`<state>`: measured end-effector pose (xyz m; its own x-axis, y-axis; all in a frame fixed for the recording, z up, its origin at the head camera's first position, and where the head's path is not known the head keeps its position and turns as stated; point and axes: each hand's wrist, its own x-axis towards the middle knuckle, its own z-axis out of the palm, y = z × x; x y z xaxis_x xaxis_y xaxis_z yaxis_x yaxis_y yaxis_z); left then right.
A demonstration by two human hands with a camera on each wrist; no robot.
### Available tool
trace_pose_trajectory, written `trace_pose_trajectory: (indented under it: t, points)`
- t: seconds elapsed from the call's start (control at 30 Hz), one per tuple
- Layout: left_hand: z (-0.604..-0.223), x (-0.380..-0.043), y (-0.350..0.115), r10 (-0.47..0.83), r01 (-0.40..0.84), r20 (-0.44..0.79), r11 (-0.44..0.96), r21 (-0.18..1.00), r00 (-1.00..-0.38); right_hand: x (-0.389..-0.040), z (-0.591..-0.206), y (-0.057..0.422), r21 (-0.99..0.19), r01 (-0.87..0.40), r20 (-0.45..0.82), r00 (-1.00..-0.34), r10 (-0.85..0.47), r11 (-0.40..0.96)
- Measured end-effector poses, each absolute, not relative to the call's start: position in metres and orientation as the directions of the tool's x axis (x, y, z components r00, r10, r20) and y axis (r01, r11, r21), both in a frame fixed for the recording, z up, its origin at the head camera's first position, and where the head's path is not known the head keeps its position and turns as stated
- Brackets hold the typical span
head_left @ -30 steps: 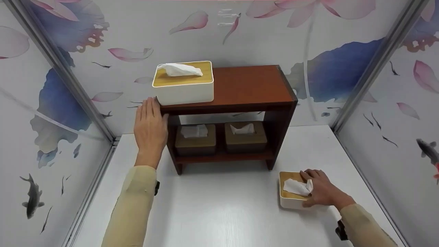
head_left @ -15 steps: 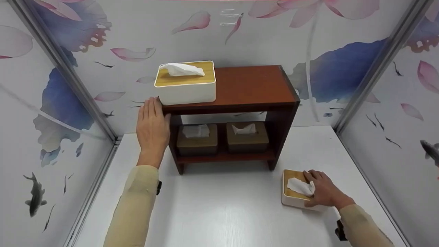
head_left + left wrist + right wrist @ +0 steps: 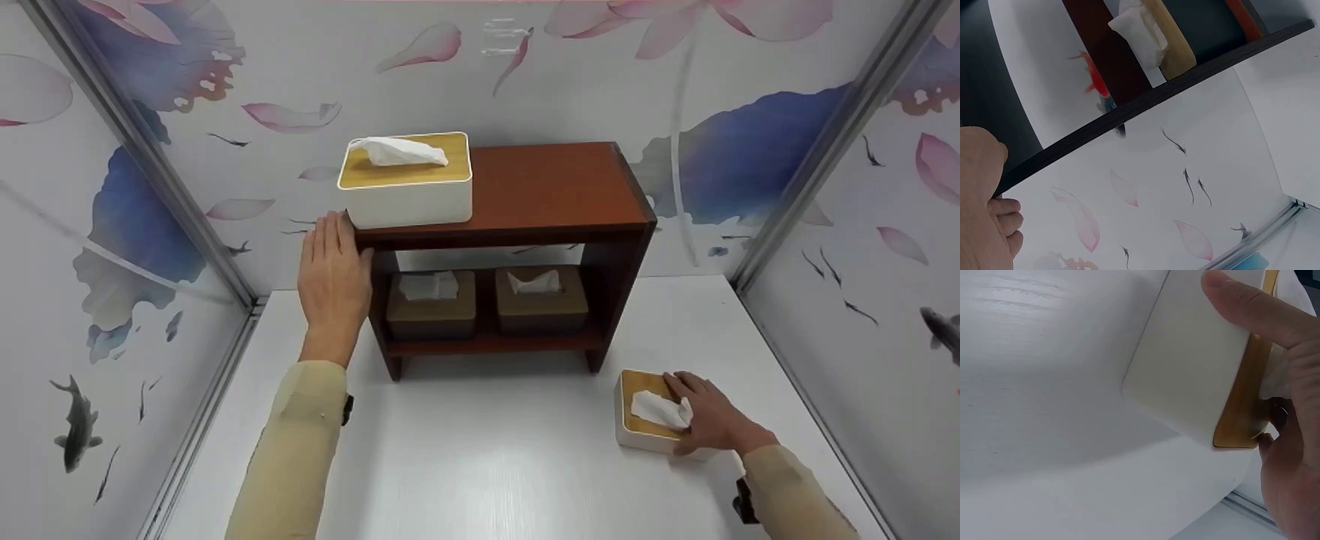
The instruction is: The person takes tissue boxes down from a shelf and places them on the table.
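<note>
In the head view my left hand point(image 3: 334, 289) lies along the left side of a small brown wooden shelf point(image 3: 559, 187). The left wrist view shows its thumb and fingers on opposite sides of the dark panel edge point(image 3: 1157, 97), holding it. At the lower right, my right hand point(image 3: 712, 415) grips a white tissue box point(image 3: 646, 439) with a wooden lid and a tissue sticking out. Its thumb presses the box's white side in the right wrist view, and the palm spans the lid; the far fingers are partly hidden. The box sits on the white table, slightly turned.
Another white tissue box point(image 3: 405, 202) stands on the shelf top's left end. Two more, a left tissue box point(image 3: 431, 322) and a right tissue box point(image 3: 541, 319), sit on the lower board. Printed panels with metal frames point(image 3: 840, 135) enclose the white table point(image 3: 480, 450).
My right hand has turned the gripped tissue box a little and shifted it slightly to the right. The left hand keeps its place on the shelf, while the head view has shifted slightly.
</note>
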<state>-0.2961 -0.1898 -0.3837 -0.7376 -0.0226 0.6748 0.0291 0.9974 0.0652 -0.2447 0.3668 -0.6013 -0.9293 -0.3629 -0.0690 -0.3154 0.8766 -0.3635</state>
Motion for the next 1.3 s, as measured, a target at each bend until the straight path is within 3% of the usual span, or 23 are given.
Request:
trace_pose_trajectory:
  t: [0.27,0.5,0.93,1.3]
  points:
    - [-0.381,-0.295,-0.189,-0.026,0.015,0.635,0.998,0.059,-0.772,-0.246,-0.587,0.365,-0.425,-0.236,-0.214,-0.912,-0.351,0.874]
    - [-0.379,-0.295,-0.189,-0.037,0.001,0.595,0.998,0.063,-0.803,-0.249,-0.581,0.366,-0.408,-0.235,-0.26,-0.897,-0.359,0.882]
    - [-0.382,-0.295,-0.19,-0.018,0.016,0.648,0.999,0.046,-0.761,-0.254,-0.577,0.37,-0.452,-0.249,-0.267,-0.878,-0.396,0.856]
    - [-0.383,-0.295,-0.19,-0.016,0.027,0.652,0.998,0.056,-0.758,-0.256,-0.571,0.364,-0.372,-0.256,-0.297,-0.878,-0.376,0.892]
